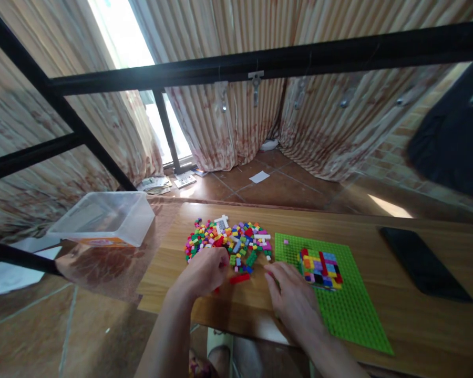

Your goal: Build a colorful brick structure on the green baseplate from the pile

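Note:
My left hand (pixel 208 269) reaches over the near edge of a pile of loose toy bricks (pixel 240 236). Its fingers curl downward into a closed shape, and whatever they hold is hidden. My right hand (pixel 294 294) rests low at the left edge of a green baseplate (pixel 362 310), thumb and forefinger slightly apart, with no brick showing in it. On the baseplate stands a multicoloured block of bricks (pixel 321 269), just beyond my right hand. Between the hands a long red brick (pixel 240 278) lies on the wood. A small pink brick (pixel 286 241) sits near the plate's far left corner.
A dark phone (pixel 423 262) lies on the right of the wooden table (pixel 161 278). Left of the table is a translucent plastic bin (pixel 102 218). A black metal rail (pixel 220 72) crosses in front of curtains (pixel 236 126). Papers lie on the tiled floor.

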`<state>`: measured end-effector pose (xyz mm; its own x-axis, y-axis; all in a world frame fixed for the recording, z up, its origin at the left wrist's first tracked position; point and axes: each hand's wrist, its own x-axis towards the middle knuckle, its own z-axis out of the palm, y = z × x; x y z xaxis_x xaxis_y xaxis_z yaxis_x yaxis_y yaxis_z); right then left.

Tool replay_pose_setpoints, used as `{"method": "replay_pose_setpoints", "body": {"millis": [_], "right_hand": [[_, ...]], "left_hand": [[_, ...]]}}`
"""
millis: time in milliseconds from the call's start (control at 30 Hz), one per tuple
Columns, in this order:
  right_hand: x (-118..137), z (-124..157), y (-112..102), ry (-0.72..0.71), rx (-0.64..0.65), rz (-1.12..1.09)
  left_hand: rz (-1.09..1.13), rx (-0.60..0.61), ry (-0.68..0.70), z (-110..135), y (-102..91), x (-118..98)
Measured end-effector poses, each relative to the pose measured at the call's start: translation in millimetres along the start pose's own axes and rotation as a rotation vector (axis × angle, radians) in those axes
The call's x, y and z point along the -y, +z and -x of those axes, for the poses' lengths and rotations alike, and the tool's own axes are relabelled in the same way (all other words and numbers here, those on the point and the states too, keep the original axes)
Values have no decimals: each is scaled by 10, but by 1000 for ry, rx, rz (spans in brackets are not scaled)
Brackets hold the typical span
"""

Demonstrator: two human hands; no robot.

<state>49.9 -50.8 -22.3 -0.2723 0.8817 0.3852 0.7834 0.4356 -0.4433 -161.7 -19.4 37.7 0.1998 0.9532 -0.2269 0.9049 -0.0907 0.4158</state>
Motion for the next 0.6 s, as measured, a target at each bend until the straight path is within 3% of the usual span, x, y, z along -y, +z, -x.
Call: {"method": "replay_pose_setpoints", "body": {"millis": [200, 367, 600], "right_hand": [[-22, -53, 155, -2, -28, 88], [27, -125, 227, -21, -18, -96], [120, -160, 143, -11, -28, -317]], "left_hand": [[-15, -122, -51, -72, 31, 3], [-52, -196, -97, -171, 106, -143], [-159, -230, -173, -340, 224, -276]]}}
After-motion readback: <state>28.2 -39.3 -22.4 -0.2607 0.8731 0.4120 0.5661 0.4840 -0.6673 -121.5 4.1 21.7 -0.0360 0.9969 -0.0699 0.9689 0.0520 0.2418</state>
